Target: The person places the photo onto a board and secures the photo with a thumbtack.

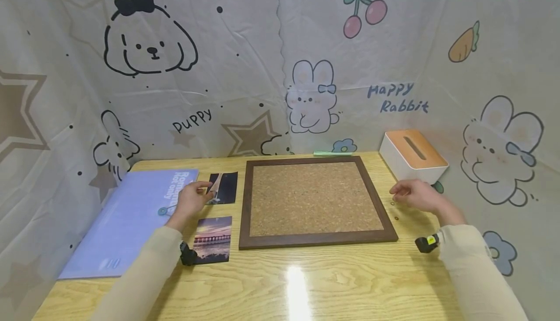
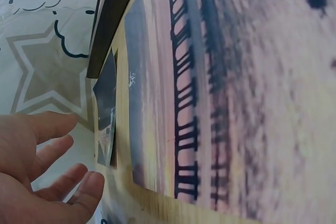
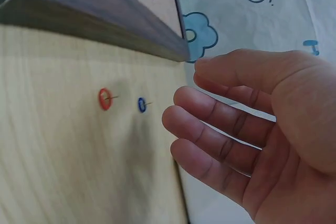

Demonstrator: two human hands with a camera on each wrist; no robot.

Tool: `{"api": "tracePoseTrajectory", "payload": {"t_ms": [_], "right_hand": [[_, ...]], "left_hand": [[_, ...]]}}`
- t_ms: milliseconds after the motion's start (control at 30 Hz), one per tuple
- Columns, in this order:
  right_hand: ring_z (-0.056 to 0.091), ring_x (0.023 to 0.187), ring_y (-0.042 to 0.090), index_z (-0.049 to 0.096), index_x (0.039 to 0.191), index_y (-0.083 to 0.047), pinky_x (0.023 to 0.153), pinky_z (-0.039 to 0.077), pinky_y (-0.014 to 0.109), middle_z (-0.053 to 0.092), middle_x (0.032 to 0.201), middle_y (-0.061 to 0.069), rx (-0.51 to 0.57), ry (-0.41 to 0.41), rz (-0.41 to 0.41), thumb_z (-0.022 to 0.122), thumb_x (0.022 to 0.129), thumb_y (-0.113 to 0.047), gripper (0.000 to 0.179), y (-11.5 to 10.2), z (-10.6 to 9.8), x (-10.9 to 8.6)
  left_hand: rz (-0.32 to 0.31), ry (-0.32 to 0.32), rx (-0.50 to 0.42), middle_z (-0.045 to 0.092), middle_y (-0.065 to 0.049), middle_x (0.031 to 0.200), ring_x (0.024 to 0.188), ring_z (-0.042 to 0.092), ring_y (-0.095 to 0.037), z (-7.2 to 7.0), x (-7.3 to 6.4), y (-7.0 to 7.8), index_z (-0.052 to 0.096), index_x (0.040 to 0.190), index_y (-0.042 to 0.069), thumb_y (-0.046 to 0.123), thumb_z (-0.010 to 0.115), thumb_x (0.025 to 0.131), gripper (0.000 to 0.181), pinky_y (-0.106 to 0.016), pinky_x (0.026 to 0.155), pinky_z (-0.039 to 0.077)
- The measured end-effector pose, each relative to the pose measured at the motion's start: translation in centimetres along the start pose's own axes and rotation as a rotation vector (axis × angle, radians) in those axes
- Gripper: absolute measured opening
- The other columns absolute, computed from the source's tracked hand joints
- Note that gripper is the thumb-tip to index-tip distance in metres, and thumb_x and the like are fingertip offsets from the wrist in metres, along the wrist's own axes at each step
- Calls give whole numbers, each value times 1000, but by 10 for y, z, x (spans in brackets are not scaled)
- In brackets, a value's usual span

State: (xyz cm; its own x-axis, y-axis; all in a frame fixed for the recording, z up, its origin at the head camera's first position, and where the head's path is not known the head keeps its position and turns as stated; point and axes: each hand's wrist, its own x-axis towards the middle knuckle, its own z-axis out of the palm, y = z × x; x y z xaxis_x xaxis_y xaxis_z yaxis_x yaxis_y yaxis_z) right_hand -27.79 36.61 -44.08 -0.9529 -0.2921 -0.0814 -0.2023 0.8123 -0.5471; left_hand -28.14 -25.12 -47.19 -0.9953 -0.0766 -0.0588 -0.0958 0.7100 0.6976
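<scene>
My left hand (image 1: 192, 200) hovers by the dark night photo (image 1: 226, 188), its loosely bent fingers overlapping the photo's left edge in the head view. In the left wrist view that hand (image 2: 50, 174) holds nothing, and a gap shows between its thumb and fingers. Closer to me lies a sunset photo of a pier (image 1: 213, 238). Right of a cork board (image 1: 315, 197) with a brown frame, my right hand (image 1: 419, 195) is over the table, fingers loosely curled around nothing. Near it, a red thumbtack (image 3: 105, 99) and a blue thumbtack (image 3: 142, 105) lie with pins pointing sideways.
A lilac document folder (image 1: 127, 223) with a string button lies at the left, under my left forearm. At the back right stands a white tissue box (image 1: 400, 158) with an orange top. A thin green item (image 1: 332, 154) lies behind the board. Printed cloth (image 1: 245, 44) hangs behind the table.
</scene>
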Motion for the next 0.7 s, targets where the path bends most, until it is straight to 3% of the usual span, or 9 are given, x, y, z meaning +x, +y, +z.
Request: {"api": "tracePoseTrajectory", "payload": {"t_ms": [333, 533, 700], "right_hand": [[59, 74, 11, 70, 106, -2, 62, 49, 25, 71, 88, 6, -51, 8, 22, 64, 91, -11, 19, 19, 9, 0], [59, 73, 12, 69, 107, 1, 60, 47, 25, 72, 88, 8, -19, -5, 5, 59, 93, -6, 19, 27, 14, 2], [59, 72, 12, 69, 107, 2, 61, 47, 24, 72, 87, 8, 14, -13, 6, 57, 91, -2, 20, 26, 15, 3]], "left_hand": [[-30, 13, 17, 57, -27, 138, 127, 54, -43, 10, 6, -5, 58, 139, 7, 18, 64, 96, 44, -52, 97, 52], [-14, 46, 96, 63, -29, 124, 112, 61, -43, 15, 6, -5, 63, 133, 4, 11, 72, 88, 46, -52, 89, 54], [-28, 33, 108, 63, -30, 127, 115, 60, -44, 15, 4, -2, 63, 133, 3, 7, 73, 87, 47, -53, 92, 54]]}}
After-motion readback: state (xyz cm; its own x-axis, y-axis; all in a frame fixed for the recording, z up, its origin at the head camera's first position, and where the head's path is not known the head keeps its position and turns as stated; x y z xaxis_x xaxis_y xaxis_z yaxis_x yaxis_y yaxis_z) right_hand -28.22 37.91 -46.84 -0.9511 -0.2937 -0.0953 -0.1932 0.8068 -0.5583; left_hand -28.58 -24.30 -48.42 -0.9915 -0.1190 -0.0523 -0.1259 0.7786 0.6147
